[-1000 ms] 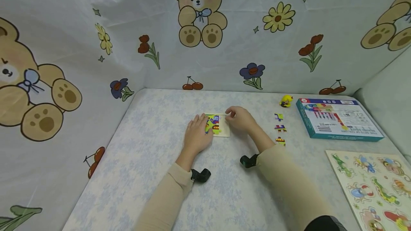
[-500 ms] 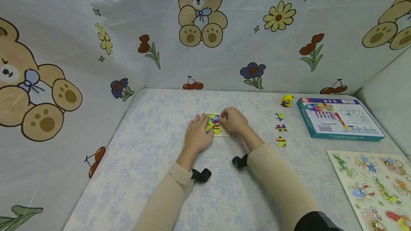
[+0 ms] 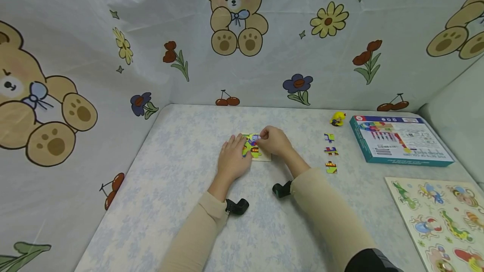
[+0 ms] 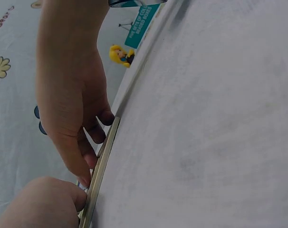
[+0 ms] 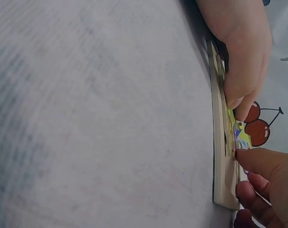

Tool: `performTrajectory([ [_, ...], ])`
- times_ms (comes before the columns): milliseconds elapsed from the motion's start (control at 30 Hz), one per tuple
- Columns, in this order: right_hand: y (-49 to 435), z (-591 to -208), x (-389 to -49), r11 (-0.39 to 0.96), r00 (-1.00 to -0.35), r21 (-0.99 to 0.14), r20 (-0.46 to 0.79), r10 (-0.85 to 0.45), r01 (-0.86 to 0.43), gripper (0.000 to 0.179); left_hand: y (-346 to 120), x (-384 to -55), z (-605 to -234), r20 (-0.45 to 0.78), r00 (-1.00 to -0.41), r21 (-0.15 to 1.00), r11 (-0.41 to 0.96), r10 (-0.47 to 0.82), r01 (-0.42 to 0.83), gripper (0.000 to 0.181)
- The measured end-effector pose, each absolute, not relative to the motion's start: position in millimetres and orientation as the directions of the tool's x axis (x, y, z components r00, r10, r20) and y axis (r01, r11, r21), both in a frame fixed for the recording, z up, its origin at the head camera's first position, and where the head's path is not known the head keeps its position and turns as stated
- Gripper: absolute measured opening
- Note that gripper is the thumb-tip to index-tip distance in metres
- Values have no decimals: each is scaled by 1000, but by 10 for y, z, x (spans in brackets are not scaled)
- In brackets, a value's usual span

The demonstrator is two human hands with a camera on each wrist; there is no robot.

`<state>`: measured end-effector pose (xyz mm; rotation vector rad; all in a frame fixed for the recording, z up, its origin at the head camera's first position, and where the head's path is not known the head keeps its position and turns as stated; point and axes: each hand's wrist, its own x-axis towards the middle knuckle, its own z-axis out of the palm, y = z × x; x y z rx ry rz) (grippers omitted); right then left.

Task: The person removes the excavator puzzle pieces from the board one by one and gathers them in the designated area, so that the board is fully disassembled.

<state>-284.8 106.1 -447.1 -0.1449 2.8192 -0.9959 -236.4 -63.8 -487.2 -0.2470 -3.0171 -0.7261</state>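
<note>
A small wooden jigsaw board (image 3: 266,158) lies on the table, partly filled with yellow, purple and red jigsaw pieces (image 3: 255,153). My left hand (image 3: 233,158) rests across the board's left side, fingers extended, hiding that part. At the upper right of the picture my right hand (image 3: 277,141) pinches a jigsaw piece between thumb and fingertips, down at the board's surface; most of that piece is covered. In the right wrist view the right thumb and fingers (image 5: 258,161) meet at the coloured pieces, above the board's pale edge (image 5: 221,185).
Three loose jigsaw pieces (image 3: 331,151) lie in a column to the right. Behind them stands a small yellow toy figure (image 3: 337,119). A teal-edged box (image 3: 408,137) lies at the back right, with a wooden insect-picture board (image 3: 435,217) in front of it.
My right hand has moved left from beside the board's right edge onto the picture's upper right, then stayed nearly still. My left hand has kept its place.
</note>
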Motion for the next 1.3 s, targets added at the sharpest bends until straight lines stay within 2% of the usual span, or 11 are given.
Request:
performTrajectory([
  [233, 1055, -4501, -2880, 718, -991, -697, -95, -98, -4, 26, -622, -2373, -4875, 66, -990, 468, 872, 127, 143, 63],
  [633, 1053, -4493, -2882, 664, -992, -746, -114, -50, 52, 24, -614, -2368, -4874, 92, -990, 494, 858, 108, 140, 61],
  [833, 1063, -4507, -2895, 654, -989, -756, -114, -98, 22, 26, -615, -2370, -4866, 87, -990, 488, 862, 110, 139, 61],
  [1133, 1042, -4488, -2895, 651, -978, -759, -149, -148, 17, 41, -623, -2366, -4862, 81, -991, 488, 863, 105, 131, 60],
  [1300, 1045, -4513, -2892, 668, -979, -744, -132, -155, -5, 40, -625, -2365, -4873, 83, -991, 488, 863, 105, 132, 60],
])
